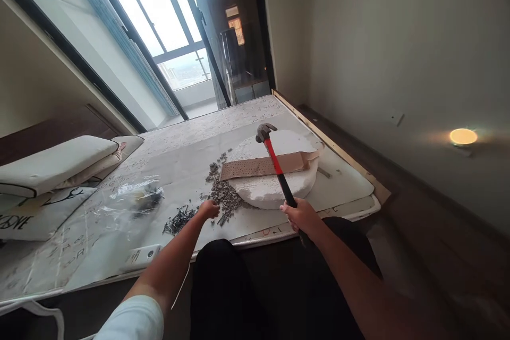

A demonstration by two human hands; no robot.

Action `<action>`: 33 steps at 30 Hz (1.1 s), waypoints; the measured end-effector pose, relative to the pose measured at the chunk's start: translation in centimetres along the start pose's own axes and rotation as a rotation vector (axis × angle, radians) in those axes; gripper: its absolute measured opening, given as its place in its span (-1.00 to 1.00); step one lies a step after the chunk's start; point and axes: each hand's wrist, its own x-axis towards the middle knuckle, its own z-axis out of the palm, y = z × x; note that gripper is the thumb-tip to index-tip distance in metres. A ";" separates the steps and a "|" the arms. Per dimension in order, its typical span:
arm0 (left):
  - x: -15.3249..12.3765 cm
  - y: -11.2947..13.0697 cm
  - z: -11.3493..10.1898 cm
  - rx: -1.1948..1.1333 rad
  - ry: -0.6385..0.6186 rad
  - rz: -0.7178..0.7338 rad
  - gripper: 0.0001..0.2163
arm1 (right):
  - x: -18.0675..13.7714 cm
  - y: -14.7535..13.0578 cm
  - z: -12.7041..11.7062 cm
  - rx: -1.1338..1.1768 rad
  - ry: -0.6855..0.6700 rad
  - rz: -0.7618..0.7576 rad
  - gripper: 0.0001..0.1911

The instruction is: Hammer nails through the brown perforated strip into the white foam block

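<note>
My right hand (300,217) is wrapped round the black lower handle of a claw hammer (273,156), its red neck and grey head raised and tilted over a round white foam block (274,191). Across the block lies a brown strip (255,168) marked with rows of small dark dots. My left hand (209,209) is closed beside a heap of small grey pieces (227,194); whatever its fingers hold is too small to make out. Just left of that hand, dark nails (179,220) lie in a loose pile, partly behind my forearm.
Everything rests on a pale sheet over a mattress (191,122). A clear plastic bag (135,194) and a white box-shaped device (141,256) lie to the left, with pillows (59,162) beyond. A wooden edge (330,143) runs along the right, near the wall and a glowing lamp (463,136).
</note>
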 end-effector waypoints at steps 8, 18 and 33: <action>-0.5 10.2 -0.1 -0.517 -0.021 0.303 -0.75 | 1.9 -0.3 -0.3 0.060 -0.005 -0.026 -0.77; 1.0 17.4 6.0 -0.502 0.183 0.511 -0.66 | 4.0 0.5 -0.3 0.078 0.035 0.057 -0.76; 4.4 17.0 7.4 -0.107 0.302 0.814 -0.65 | 6.6 3.7 0.5 -0.035 0.041 0.048 -0.68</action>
